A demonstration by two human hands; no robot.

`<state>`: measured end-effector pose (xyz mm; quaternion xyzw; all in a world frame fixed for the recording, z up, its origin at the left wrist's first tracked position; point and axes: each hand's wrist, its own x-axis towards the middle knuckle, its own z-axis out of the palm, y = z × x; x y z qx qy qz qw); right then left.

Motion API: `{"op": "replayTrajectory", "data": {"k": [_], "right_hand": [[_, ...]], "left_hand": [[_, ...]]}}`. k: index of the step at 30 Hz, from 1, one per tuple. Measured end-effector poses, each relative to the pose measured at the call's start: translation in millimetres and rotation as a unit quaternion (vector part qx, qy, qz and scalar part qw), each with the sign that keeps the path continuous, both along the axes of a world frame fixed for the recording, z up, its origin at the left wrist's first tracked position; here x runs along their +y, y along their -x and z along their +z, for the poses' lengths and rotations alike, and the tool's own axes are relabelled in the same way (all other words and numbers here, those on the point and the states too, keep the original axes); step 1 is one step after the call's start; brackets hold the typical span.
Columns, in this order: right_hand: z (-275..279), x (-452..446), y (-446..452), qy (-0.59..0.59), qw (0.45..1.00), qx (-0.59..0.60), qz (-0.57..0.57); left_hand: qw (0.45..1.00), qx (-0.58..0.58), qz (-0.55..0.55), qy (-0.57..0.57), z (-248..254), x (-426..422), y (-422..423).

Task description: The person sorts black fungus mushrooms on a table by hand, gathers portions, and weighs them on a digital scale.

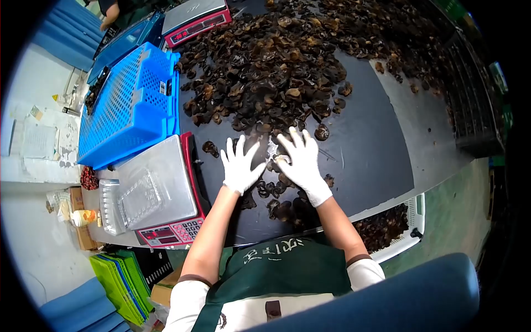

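My left hand (241, 166), in a white glove, lies palm down with its fingers spread over the dark mat (370, 133). Beside it on the right, my right hand (302, 161), also gloved, has its fingers stretched out and apart. Neither hand holds anything. Just beyond the fingertips spreads a large heap of dark brown, curled fungus-like pieces (265, 83). A few loose pieces (272, 188) lie between and below the hands, and a small whitish patch shows between them. One single piece (210, 148) rests left of my left hand.
A red scale (160, 188) with clear plastic trays stands at the left, beside a blue crate (121, 105). Another scale (196, 22) is farther back. A white basket (417, 216) of dark pieces sits below the table's right edge. Someone's hand (109, 16) shows at top left.
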<state>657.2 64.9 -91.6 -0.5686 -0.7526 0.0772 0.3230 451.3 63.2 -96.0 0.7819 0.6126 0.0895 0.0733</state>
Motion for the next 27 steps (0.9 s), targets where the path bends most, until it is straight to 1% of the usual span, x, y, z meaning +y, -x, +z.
{"op": "replayTrajectory", "data": {"k": [2,4,6,7,8,10,11,12,14,16,17,18,20,21,22,23,24,25,26,27], "right_hand": [[2.9,-8.8,6.7,0.099,0.989,-0.048,0.098],[-9.1,-26.0,1.9,0.065,0.974,-0.042,0.215],[8.2,-35.1,-9.0,0.078,0.970,-0.042,0.226],[22.9,-38.8,-14.5,0.089,0.978,-0.030,0.186],[27.1,-42.3,-18.7,0.075,0.985,-0.052,0.144],[40.3,-52.3,-19.8,0.032,0.988,-0.033,0.145],[40.9,-55.3,-18.1,0.063,0.976,-0.001,0.210],[37.1,-65.0,-11.6,0.033,0.967,-0.037,0.250],[39.6,-83.6,3.8,0.108,0.934,-0.097,0.327],[7.6,-98.0,18.6,0.056,0.922,-0.203,0.324],[7.0,-97.1,22.7,0.060,0.922,-0.216,0.316],[7.5,-95.4,22.2,0.058,0.922,-0.216,0.317],[17.0,-87.8,17.6,0.093,0.944,-0.104,0.299],[28.6,-82.1,12.7,0.102,0.955,0.025,0.279],[39.1,-73.6,4.2,0.134,0.942,0.157,0.266],[57.8,-70.4,-10.2,0.231,0.920,0.240,0.207],[74.4,-68.5,-28.5,0.323,0.879,0.319,0.144],[81.6,-66.8,-53.7,0.339,0.800,0.472,0.152],[83.3,-65.9,-81.7,0.345,0.695,0.611,0.156],[75.7,-67.7,-109.6,0.273,0.555,0.711,0.334]], "left_hand": [[0.993,-0.080,-0.079,-0.019,-9.7,-21.8,19.0],[0.994,-0.067,-0.086,0.000,6.4,-50.5,26.2],[0.993,-0.116,-0.017,-0.013,8.4,-78.3,33.2],[0.990,-0.138,0.023,-0.019,11.3,-92.5,34.7],[0.980,-0.188,0.059,-0.015,8.7,-104.7,37.9],[0.959,-0.250,0.137,0.009,6.6,-126.3,39.0],[0.953,-0.260,0.156,0.017,1.6,-134.2,39.7],[0.945,-0.279,0.171,0.015,-0.4,-138.2,38.6],[0.942,-0.285,0.178,-0.002,-3.7,-138.7,37.6],[0.942,-0.285,0.178,-0.016,-0.8,-133.1,35.7],[0.942,-0.282,0.177,-0.028,0.7,-129.5,35.8],[0.933,-0.306,0.184,-0.035,1.4,-124.2,36.4],[0.936,-0.290,0.192,-0.049,8.0,-112.6,37.8],[0.936,-0.288,0.193,-0.063,7.6,-104.5,39.6],[0.935,-0.287,0.193,-0.078,8.0,-95.9,40.6],[0.935,-0.282,0.197,-0.086,7.3,-85.8,41.5],[0.935,-0.277,0.201,-0.095,6.6,-74.8,42.1],[0.934,-0.273,0.206,-0.106,6.5,-62.9,42.0],[0.934,-0.272,0.204,-0.109,2.8,-49.6,43.9],[0.935,-0.263,0.215,-0.101,-0.1,-37.7,44.9]]}}
